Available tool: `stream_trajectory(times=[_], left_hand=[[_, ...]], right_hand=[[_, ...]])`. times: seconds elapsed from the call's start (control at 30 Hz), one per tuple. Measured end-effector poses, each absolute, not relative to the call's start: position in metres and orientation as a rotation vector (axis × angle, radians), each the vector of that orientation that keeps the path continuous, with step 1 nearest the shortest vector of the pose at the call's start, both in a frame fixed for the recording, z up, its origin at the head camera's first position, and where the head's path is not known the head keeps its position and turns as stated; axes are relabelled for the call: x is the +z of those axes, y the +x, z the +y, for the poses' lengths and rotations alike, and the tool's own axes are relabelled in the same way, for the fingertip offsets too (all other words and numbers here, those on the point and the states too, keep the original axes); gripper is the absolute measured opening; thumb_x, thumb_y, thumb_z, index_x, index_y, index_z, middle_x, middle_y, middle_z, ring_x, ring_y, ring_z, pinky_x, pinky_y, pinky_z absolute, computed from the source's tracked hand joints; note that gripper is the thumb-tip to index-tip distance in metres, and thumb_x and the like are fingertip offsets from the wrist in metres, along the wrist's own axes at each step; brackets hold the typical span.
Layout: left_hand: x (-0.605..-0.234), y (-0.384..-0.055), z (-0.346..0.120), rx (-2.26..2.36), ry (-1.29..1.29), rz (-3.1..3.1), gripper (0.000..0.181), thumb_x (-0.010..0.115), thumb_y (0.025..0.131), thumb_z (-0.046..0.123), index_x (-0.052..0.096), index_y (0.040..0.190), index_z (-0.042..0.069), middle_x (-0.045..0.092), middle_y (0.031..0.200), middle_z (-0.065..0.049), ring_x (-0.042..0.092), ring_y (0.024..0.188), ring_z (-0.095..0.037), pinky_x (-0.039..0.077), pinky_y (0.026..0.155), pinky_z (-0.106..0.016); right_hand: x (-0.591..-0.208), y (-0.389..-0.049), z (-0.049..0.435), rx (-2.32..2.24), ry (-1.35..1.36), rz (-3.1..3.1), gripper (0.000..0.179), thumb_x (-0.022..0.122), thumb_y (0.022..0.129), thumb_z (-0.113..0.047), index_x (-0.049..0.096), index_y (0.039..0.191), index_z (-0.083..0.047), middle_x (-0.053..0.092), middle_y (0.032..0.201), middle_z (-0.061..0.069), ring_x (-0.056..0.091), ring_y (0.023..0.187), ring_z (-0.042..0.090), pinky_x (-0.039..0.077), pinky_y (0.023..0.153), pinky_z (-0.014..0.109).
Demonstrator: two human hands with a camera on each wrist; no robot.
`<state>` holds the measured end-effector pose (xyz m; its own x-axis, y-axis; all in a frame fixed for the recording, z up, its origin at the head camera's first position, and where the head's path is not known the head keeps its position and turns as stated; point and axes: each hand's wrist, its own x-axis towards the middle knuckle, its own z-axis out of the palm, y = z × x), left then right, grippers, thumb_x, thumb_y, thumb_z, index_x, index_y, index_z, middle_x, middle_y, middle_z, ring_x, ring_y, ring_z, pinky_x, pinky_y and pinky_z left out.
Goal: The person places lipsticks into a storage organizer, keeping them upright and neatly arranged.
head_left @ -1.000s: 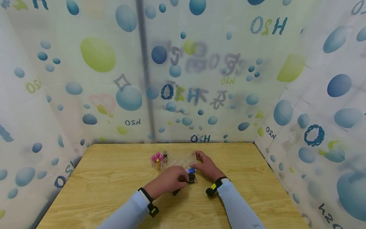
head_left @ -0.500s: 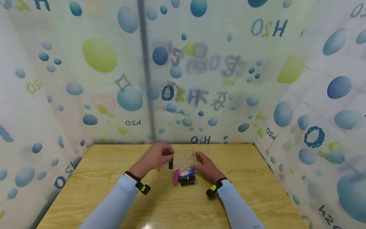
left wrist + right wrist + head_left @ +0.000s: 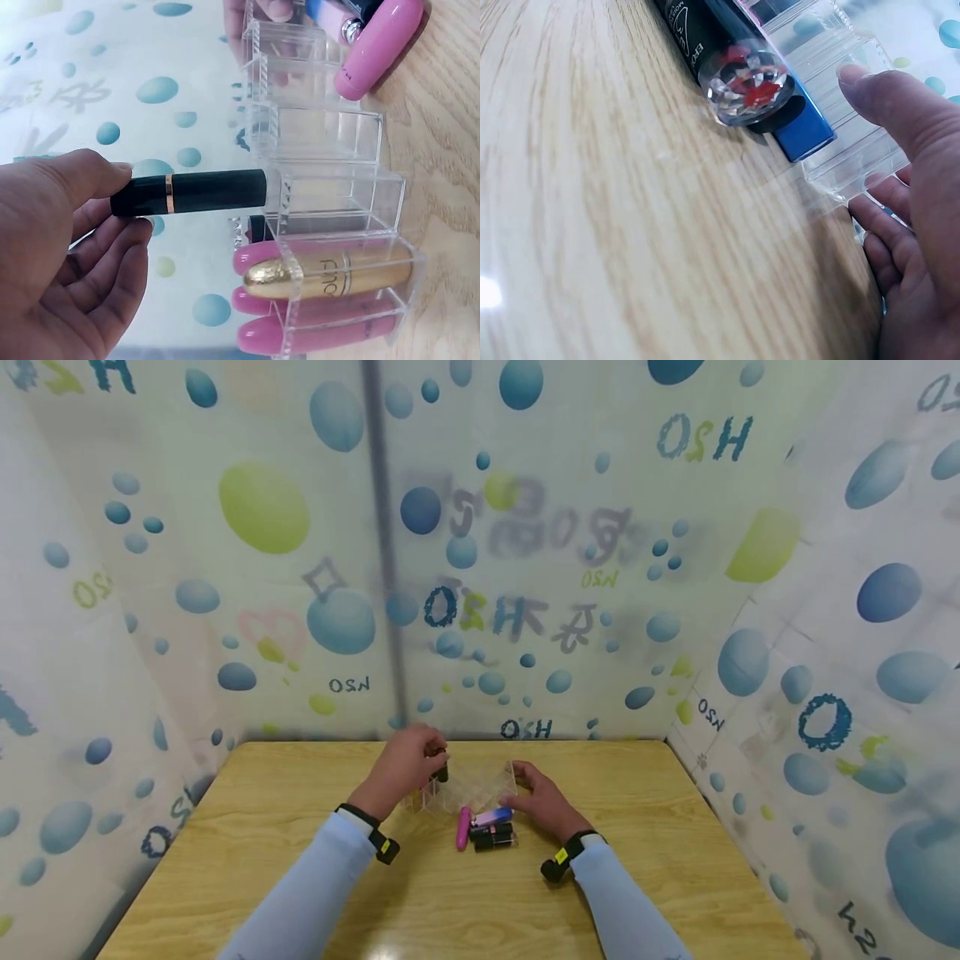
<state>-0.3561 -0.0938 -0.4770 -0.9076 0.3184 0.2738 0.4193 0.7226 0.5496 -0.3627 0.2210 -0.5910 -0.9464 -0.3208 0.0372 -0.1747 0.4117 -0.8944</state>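
Observation:
My left hand [image 3: 405, 770] pinches a black lipstick [image 3: 210, 191] with a gold band between thumb and fingers. In the left wrist view its free end is by the upper edge of a compartment of the clear lipstick organizer [image 3: 330, 139]. One end of that organizer holds a gold lipstick [image 3: 322, 277], several pink lipsticks [image 3: 262, 339] and a dark one [image 3: 257, 228]. At the other end, my right hand [image 3: 547, 802] grips the organizer, its thumb on the near side and fingers around the end.
In front of the organizer lie a loose pink lipstick [image 3: 463, 828], a blue and pink lipstick [image 3: 492, 816] and black lipsticks [image 3: 492, 837]. One has a clear faceted end [image 3: 750, 90] with red inside. A patterned curtain [image 3: 480, 693] hangs behind the wooden table [image 3: 300, 827].
My left hand has picked a black lipstick from the front pile and carried it up and left to the organizer. The right hand has stayed on the organizer's end.

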Motion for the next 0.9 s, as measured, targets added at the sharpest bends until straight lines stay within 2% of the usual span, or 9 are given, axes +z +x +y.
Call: stream_trajectory(times=[0.4,0.63,0.9], left_hand=[[-0.492,-0.356,-0.088,-0.706,-0.553,-2.875,0.004,0.082,0.101,0.021,0.079,0.101,0.019,0.067,0.097,0.005,0.064,0.085,-0.014,0.058,0.078,-0.041],[-0.504,-0.358,-0.084,-0.509,-0.601,-2.883,0.009,0.083,0.099,0.021,0.076,0.093,0.021,0.06,0.086,0.007,0.055,0.076,-0.012,0.053,0.071,-0.036],[-0.506,-0.354,-0.081,-0.498,-0.616,-2.866,0.011,0.086,0.098,0.022,0.076,0.093,0.02,0.059,0.086,0.006,0.055,0.075,-0.013,0.053,0.071,-0.036]], right_hand=[[-0.592,-0.363,0.222,-1.58,-0.473,2.5,0.075,0.084,0.1,-0.041,0.049,0.163,-0.018,0.06,0.158,0.01,0.051,0.151,0.036,0.033,0.126,0.064],[-0.593,-0.364,0.221,-1.581,-0.465,2.505,0.077,0.084,0.101,-0.04,0.048,0.164,-0.017,0.059,0.159,0.01,0.051,0.152,0.035,0.033,0.127,0.062],[-0.592,-0.364,0.221,-1.578,-0.466,2.513,0.077,0.084,0.101,-0.039,0.047,0.165,-0.017,0.058,0.16,0.011,0.05,0.152,0.037,0.032,0.126,0.064]])
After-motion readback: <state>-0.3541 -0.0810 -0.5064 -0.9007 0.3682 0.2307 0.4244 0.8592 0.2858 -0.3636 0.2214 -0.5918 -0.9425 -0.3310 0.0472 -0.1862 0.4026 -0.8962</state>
